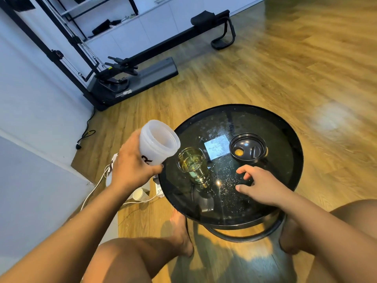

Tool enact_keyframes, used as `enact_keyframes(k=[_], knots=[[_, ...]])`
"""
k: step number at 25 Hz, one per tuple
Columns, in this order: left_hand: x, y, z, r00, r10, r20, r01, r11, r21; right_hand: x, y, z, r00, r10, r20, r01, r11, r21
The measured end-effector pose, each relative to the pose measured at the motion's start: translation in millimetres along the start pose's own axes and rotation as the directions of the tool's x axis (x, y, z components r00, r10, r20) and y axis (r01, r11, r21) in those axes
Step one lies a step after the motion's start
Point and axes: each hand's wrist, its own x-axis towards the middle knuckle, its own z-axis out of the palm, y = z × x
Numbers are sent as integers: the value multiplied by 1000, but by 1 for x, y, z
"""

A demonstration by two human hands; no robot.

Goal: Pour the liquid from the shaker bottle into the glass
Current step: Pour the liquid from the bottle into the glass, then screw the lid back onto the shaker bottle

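My left hand point(133, 166) grips a translucent white shaker bottle point(158, 142) with no lid, held tilted above the left edge of the table, its open mouth facing up and to the right. No liquid shows inside it. Just right of the bottle a clear glass point(192, 165) stands upright on the table, holding yellowish liquid. My right hand point(263, 185) hovers low over the table to the right of the glass, fingers loosely spread and holding nothing. The black shaker lid point(247, 149) lies upside down behind that hand.
The round black glass table point(285, 127) carries scattered droplets or crumbs. A power strip, white cables and a paper cup point(139, 195) lie on the wooden floor to the left. My bare knees and feet sit below the table. Black exercise equipment point(130, 76) stands at the back.
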Motion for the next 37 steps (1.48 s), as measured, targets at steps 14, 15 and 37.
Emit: enact_keyframes(k=[14,15,37], knots=[[-105,56,42,909,-371,-193,195,785,-588,-9,6,2,1000,25,-5,-25,999,-25],[-110,66,47,925,-339,-170,176,781,-599,-11,7,2,999,30,-10,-31,999,-23],[-92,131,138,968,-240,-77,100,646,-757,90,-35,-75,996,11,85,36,848,-528]])
